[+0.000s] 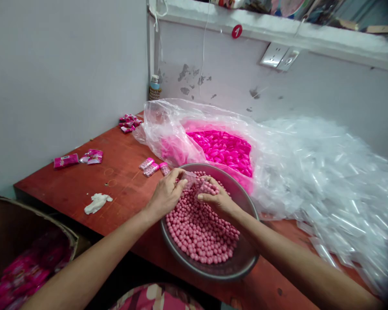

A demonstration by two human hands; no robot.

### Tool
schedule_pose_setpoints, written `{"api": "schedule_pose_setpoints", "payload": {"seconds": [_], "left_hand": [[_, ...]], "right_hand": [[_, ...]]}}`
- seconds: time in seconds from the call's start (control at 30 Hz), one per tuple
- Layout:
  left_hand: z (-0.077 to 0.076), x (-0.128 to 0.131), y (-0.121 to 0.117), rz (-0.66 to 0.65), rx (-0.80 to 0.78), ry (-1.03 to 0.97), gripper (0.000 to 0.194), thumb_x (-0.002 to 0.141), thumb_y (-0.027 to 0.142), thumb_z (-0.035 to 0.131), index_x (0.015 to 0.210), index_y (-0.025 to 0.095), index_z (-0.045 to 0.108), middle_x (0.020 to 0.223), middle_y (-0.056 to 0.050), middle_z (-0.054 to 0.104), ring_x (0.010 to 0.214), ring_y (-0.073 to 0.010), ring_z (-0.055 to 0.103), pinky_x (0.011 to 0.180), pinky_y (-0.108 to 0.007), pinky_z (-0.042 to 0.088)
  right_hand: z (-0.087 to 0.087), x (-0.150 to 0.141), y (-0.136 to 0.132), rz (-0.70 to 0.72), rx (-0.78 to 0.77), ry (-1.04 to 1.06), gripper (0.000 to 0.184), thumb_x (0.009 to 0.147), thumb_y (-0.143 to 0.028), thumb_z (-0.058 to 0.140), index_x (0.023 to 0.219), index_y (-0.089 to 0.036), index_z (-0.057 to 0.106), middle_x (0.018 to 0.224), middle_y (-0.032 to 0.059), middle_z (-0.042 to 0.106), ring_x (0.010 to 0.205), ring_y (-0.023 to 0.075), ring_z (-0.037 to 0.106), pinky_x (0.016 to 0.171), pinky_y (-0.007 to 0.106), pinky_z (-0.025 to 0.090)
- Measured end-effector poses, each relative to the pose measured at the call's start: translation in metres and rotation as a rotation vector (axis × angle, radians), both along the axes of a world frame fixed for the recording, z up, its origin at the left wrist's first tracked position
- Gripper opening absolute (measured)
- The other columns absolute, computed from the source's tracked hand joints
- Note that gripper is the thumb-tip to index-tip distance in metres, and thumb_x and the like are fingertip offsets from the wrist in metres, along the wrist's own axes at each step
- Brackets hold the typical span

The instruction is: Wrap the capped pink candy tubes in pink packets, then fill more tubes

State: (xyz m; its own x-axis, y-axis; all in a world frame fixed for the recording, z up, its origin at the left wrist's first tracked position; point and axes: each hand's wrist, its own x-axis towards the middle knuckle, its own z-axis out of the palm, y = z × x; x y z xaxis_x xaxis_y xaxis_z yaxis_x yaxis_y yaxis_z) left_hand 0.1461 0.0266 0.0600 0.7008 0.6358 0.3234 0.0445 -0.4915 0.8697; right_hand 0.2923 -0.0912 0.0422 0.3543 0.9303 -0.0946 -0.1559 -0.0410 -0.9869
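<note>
Both hands are over a metal bowl [245, 254] partly filled with small pink balls [200, 232]. My left hand [168, 191] pinches a clear plastic tube [189, 178] between thumb and fingers, tilted toward the other hand. Cupped close beside it, my right hand [221, 200] has its fingers curled round some pink balls [210, 188]. Something clear shows near its thumb, too blurred to make out. Behind the bowl, a clear plastic bag [168, 116] lies open with bright pink caps [224, 148] in it.
Clear plastic tubes [330, 172] are heaped at the right. On the red table [123, 202] are small filled tubes [151, 169], pink packets [66, 161] and a crumpled white scrap [97, 203]. A cardboard box [6, 215] with pink packets stands lower left. Walls border the table.
</note>
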Motion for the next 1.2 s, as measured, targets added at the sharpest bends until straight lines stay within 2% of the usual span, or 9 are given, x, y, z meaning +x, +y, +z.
{"api": "schedule_pose_setpoints", "payload": {"seconds": [0.13, 0.37, 0.47, 0.57, 0.67, 0.77, 0.9, 1.03, 1.2], "left_hand": [[-0.006, 0.001, 0.001, -0.036, -0.205, -0.082, 0.024, 0.081, 0.030, 0.046, 0.100, 0.018, 0.053, 0.094, -0.003, 0.061, 0.072, -0.0143, 0.061, 0.060, -0.026, 0.051], [-0.004, -0.003, 0.004, -0.009, -0.055, -0.056, 0.025, 0.077, 0.023, 0.052, 0.100, 0.015, 0.060, 0.094, -0.005, 0.064, 0.081, -0.0160, 0.060, 0.074, -0.029, 0.048], [-0.001, -0.004, 0.005, -0.006, -0.028, -0.019, 0.030, 0.075, 0.021, 0.054, 0.104, 0.016, 0.061, 0.098, -0.006, 0.065, 0.083, -0.0165, 0.059, 0.077, -0.029, 0.046], [0.003, -0.005, 0.001, -0.090, 0.013, 0.008, 0.030, 0.074, 0.020, 0.056, 0.104, 0.015, 0.062, 0.101, -0.007, 0.065, 0.088, -0.0174, 0.059, 0.080, -0.030, 0.045], [0.009, -0.005, -0.010, -0.241, 0.053, 0.011, 0.025, 0.073, 0.021, 0.058, 0.097, 0.017, 0.065, 0.094, -0.005, 0.068, 0.086, -0.0171, 0.059, 0.080, -0.028, 0.044], [0.016, -0.007, -0.022, -0.337, 0.051, 0.024, 0.020, 0.074, 0.024, 0.059, 0.092, 0.018, 0.066, 0.082, -0.002, 0.068, 0.076, -0.0155, 0.060, 0.072, -0.026, 0.045], [0.016, -0.010, -0.024, -0.375, 0.049, 0.062, 0.025, 0.074, 0.025, 0.059, 0.098, 0.018, 0.063, 0.090, -0.003, 0.068, 0.082, -0.0166, 0.061, 0.076, -0.027, 0.045], [0.013, -0.011, -0.013, -0.335, 0.086, 0.095, 0.021, 0.079, 0.018, 0.049, 0.092, 0.020, 0.066, 0.091, -0.002, 0.069, 0.085, -0.0155, 0.062, 0.081, -0.027, 0.044], [0.014, -0.013, -0.004, -0.296, 0.102, 0.103, 0.021, 0.079, 0.020, 0.050, 0.089, 0.020, 0.068, 0.088, 0.000, 0.070, 0.082, -0.0150, 0.062, 0.076, -0.024, 0.045]], "right_hand": [[-0.010, 0.006, 0.008, 0.045, -0.019, -0.245, 0.058, 0.060, -0.019, 0.072, 0.110, -0.026, 0.042, 0.093, -0.0021, 0.052, 0.082, 0.0136, 0.052, 0.076, 0.028, 0.043], [-0.018, 0.021, 0.013, 0.166, -0.094, -0.797, 0.080, 0.058, -0.017, 0.070, 0.129, -0.017, 0.030, 0.123, 0.0082, 0.045, 0.113, 0.0231, 0.043, 0.098, 0.038, 0.032], [0.008, 0.024, 0.006, 0.220, -0.172, -1.019, 0.085, 0.061, -0.020, 0.069, 0.133, -0.015, 0.025, 0.136, 0.0146, 0.032, 0.124, 0.0279, 0.031, 0.102, 0.043, 0.025], [0.045, 0.016, -0.004, 0.239, -0.081, -1.240, 0.066, 0.074, -0.030, 0.061, 0.132, -0.018, 0.032, 0.140, 0.0125, 0.028, 0.128, 0.0271, 0.026, 0.103, 0.045, 0.022], [0.076, 0.002, -0.014, 0.337, 0.010, -1.281, 0.049, 0.081, -0.032, 0.054, 0.127, -0.023, 0.041, 0.128, 0.0093, 0.047, 0.115, 0.0233, 0.045, 0.094, 0.039, 0.036], [0.087, -0.004, -0.025, 0.379, -0.044, -1.241, 0.031, 0.084, -0.027, 0.051, 0.114, -0.023, 0.053, 0.095, 0.0058, 0.064, 0.083, 0.0191, 0.060, 0.076, 0.032, 0.045], [0.073, 0.004, -0.044, 0.534, -0.216, -1.324, 0.017, 0.080, -0.017, 0.052, 0.092, -0.019, 0.064, 0.085, 0.0059, 0.062, 0.075, 0.0168, 0.058, 0.068, 0.026, 0.043], [0.033, -0.002, -0.051, 0.709, -0.346, -1.431, 0.018, 0.077, -0.012, 0.050, 0.064, -0.017, 0.062, 0.069, 0.0046, 0.057, 0.067, 0.0154, 0.051, 0.062, 0.026, 0.038], [-0.002, -0.025, -0.036, 0.628, -0.361, -0.909, 0.017, 0.071, -0.010, 0.054, 0.056, -0.016, 0.049, 0.059, -0.0038, 0.046, 0.058, 0.0103, 0.043, 0.058, 0.022, 0.036]]}}
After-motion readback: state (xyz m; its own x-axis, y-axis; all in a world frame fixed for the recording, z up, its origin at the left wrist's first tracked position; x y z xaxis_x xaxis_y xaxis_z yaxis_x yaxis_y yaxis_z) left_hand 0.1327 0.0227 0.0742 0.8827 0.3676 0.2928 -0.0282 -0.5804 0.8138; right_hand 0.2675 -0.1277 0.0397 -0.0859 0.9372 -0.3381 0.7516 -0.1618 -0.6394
